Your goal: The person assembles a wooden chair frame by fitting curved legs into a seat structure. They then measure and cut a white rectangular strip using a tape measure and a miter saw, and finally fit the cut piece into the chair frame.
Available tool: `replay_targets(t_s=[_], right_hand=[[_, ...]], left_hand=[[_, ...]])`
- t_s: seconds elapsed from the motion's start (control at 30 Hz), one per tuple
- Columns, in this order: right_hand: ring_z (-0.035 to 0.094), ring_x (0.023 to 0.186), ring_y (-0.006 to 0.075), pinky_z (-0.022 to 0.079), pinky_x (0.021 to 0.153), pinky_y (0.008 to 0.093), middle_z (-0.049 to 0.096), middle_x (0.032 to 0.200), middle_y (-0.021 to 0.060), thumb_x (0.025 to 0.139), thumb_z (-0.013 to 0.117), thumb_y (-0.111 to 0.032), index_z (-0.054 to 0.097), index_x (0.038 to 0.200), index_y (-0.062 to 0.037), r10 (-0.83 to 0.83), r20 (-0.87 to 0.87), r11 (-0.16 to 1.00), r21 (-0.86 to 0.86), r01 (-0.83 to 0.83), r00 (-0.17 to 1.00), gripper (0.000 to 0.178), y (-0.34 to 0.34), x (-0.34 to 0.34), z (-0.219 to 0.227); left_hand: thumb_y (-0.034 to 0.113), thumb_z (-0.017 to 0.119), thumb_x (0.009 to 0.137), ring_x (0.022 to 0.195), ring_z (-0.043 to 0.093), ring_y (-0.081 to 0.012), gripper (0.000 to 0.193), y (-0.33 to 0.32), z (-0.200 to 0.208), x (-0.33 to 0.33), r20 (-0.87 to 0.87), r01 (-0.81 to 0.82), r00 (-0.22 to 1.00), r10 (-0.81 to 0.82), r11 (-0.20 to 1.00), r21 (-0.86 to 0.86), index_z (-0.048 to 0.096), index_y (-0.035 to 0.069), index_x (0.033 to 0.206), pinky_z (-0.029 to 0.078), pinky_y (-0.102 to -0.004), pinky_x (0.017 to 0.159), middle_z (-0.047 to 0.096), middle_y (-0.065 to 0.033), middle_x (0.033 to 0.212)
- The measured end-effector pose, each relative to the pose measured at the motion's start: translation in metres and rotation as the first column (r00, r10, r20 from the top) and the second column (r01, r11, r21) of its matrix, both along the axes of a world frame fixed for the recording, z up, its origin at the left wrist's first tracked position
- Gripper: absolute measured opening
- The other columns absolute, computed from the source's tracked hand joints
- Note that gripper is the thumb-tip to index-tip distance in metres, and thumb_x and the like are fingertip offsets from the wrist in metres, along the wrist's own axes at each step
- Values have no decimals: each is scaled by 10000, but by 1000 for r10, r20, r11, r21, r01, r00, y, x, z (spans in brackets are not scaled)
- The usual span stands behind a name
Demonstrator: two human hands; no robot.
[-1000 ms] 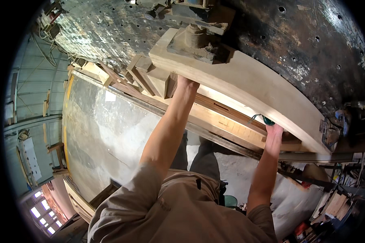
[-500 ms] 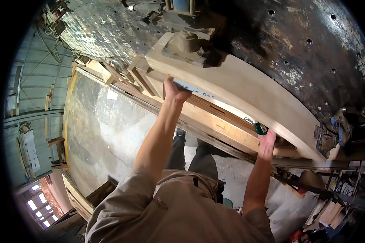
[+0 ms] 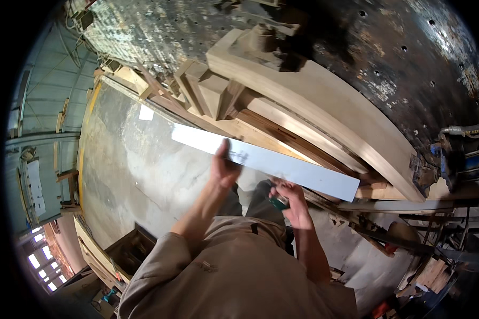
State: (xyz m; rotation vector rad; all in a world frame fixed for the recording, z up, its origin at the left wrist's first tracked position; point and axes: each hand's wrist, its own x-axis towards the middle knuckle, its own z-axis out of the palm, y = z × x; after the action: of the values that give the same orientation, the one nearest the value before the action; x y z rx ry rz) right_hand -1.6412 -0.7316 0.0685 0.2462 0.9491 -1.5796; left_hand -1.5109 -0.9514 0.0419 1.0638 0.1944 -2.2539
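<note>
Board [image 3: 298,167], long, flat and white, lies ahead of the person's body, its long axis slanting from upper left to lower right, roughly along the near edge of the curved timber [image 3: 335,101] beyond it. Left hand [image 3: 224,171] is the nearer: it grasps the board left of its middle, thumb over the face, the other fingers mostly hidden. Right hand [image 3: 291,201] sits just below the near edge, right of the middle, fingers curled round a dark green object [image 3: 278,202] whose kind I cannot tell; nor can I tell whether that hand touches the board. The left end shows against the concrete floor [image 3: 122,154].
</note>
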Motion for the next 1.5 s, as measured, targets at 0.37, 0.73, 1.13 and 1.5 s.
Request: replay_targets(t_s=[0.37,0.73,1.13,1.5], right_hand=[[697,916,291,564,792,406,685,1072,186,822,665,9,515,1281,43,-45,-134,957,278,81,990,484,180,51,-19],[673,873,341,549,748,411,659,1019,138,723,791,-34,633,1000,-38,183,-838,897,357,-261,-514,319,-113,128,173],[630,804,317,522,677,414,575,915,110,667,827,-133,594,922,-59,-72,-562,636,611,-472,-824,353,-170,173,190],[654,781,294,534,667,397,626,854,110,754,782,-116,705,961,-64,87,-558,709,617,-342,-825,227,-140,142,186]], left_hand=[[-15,681,784,1044,645,-227,507,-122,93,134,-160,-239,969,186,858,-455,585,7,1282,509,-412,991,674,-112,1087],[-36,744,827,1116,632,-215,504,-20,77,167,-47,283,902,-430,668,-689,576,-11,1303,508,-364,989,663,-90,1219],[-55,681,777,992,645,-188,457,-1,84,211,-216,224,877,-429,764,-605,613,2,1225,519,-331,870,680,-71,1071],[30,751,765,1053,637,-226,471,-12,82,224,-239,239,888,-394,838,-491,622,16,1218,490,-369,946,685,-77,1105]])
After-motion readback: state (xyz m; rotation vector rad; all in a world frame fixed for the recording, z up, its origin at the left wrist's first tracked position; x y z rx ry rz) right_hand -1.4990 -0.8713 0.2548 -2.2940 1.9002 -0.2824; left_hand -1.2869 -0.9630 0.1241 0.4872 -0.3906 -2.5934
